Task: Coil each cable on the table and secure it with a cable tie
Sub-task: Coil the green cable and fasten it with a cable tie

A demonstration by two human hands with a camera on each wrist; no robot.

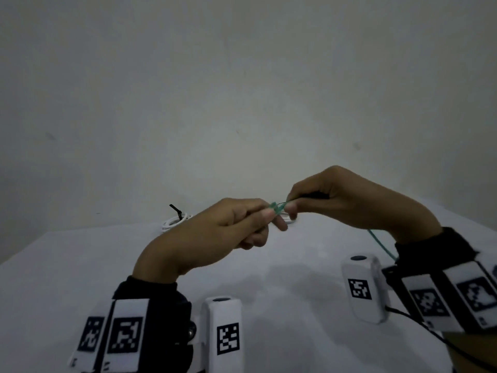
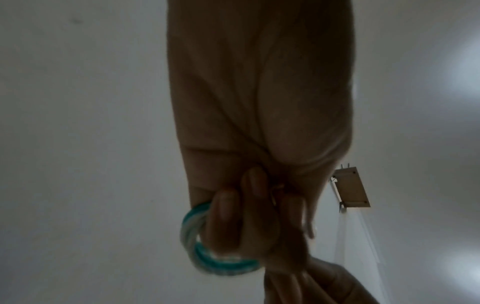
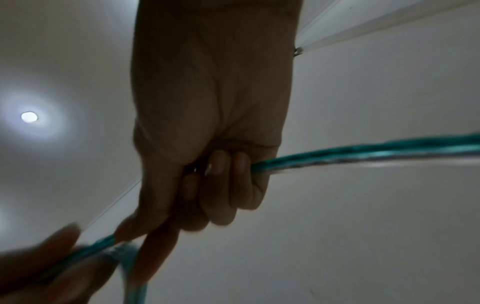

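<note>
Both hands are raised above the white table, holding a teal cable between them. My left hand grips a small coil of the teal cable, its fingers curled round the loops. My right hand pinches the cable close to the left hand, and a thin black strand, perhaps a tie, shows at its fingertips. The cable's free length runs out past the right hand's little finger and hangs down under the right wrist.
A coiled white cable with a black cable tie round it lies at the table's far edge, behind the left hand. A plain grey wall rises behind the table. Marker-tagged wrist cameras sit on both forearms.
</note>
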